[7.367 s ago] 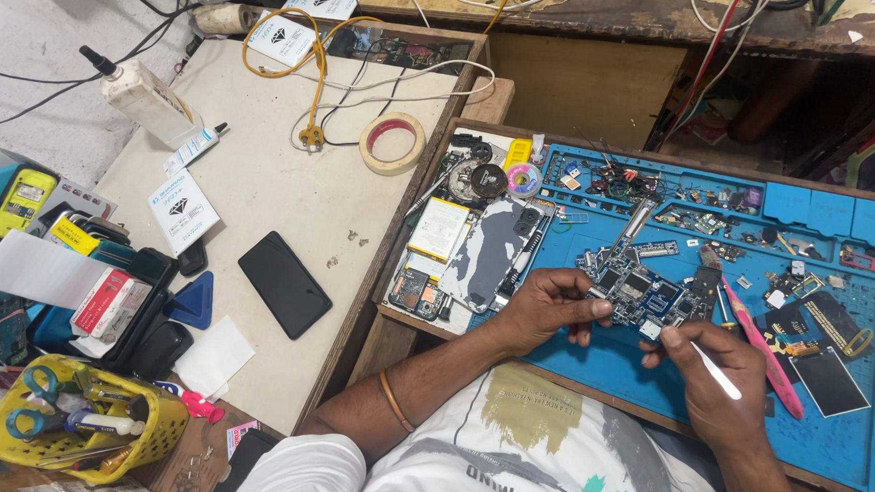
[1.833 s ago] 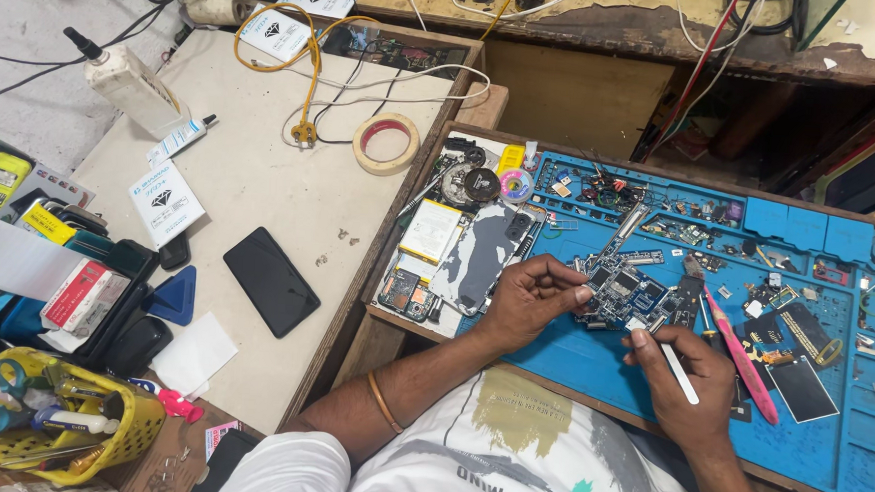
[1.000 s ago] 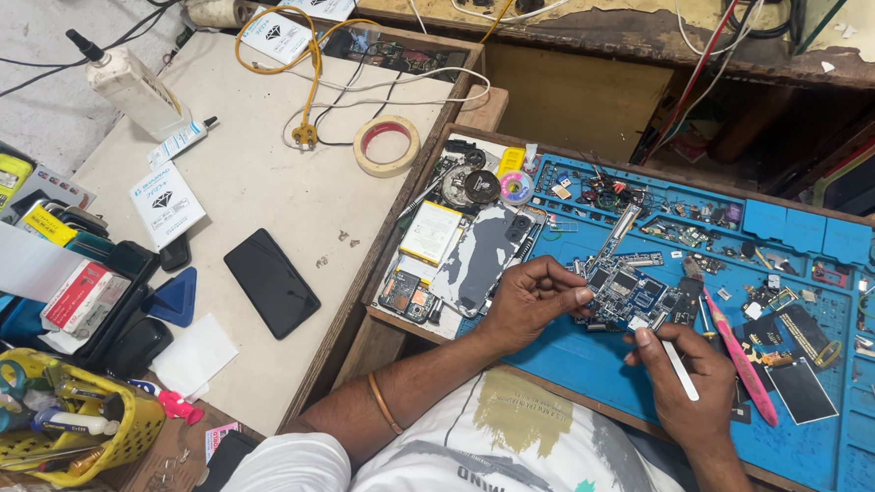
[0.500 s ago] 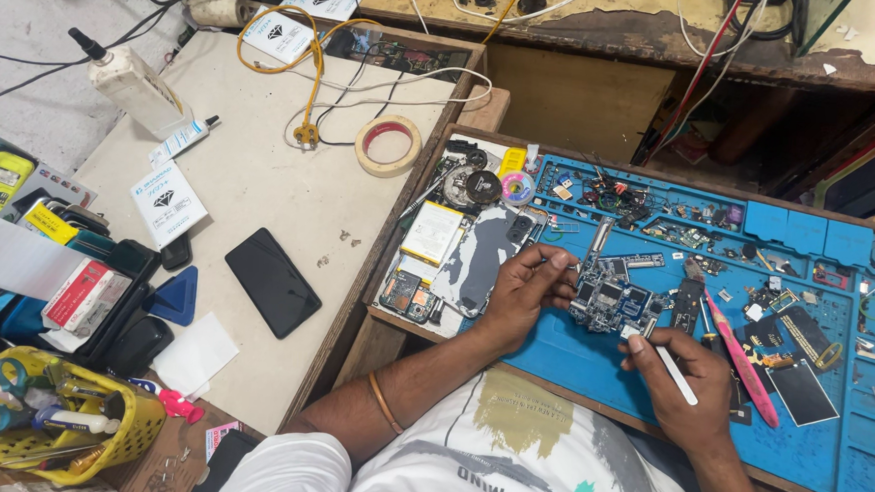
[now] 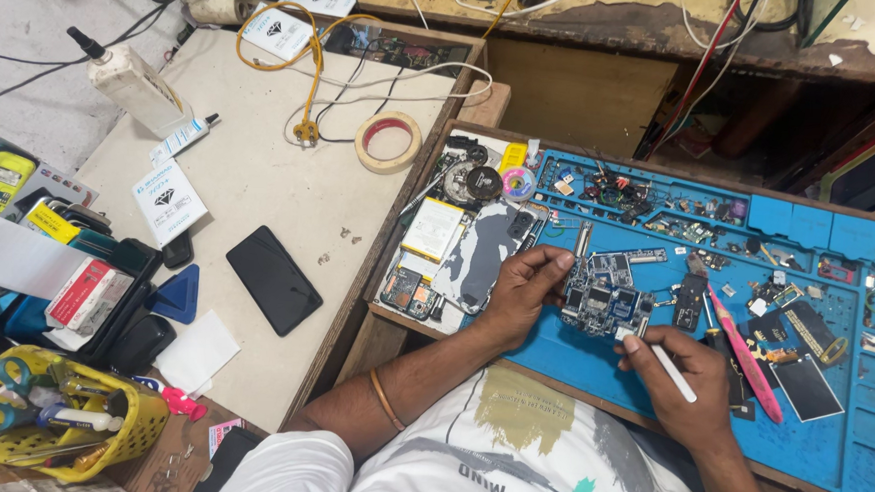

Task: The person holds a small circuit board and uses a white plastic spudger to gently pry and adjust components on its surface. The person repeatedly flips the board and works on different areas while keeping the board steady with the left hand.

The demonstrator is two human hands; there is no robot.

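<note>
A phone circuit board lies on the blue work mat. My left hand grips the board's left edge with thumb and fingers. My right hand holds a thin white tool like a pen, its tip touching the board's lower right corner. Small parts and screws are scattered over the mat around the board.
A pink tool lies right of the board. A phone back cover and battery sit at the mat's left. A black phone, tape roll, yellow basket and cables occupy the white table.
My left hand shifted from the board's top left to grip its left edge, and the board moved slightly. My right hand keeps the white tool at the board's lower right.
</note>
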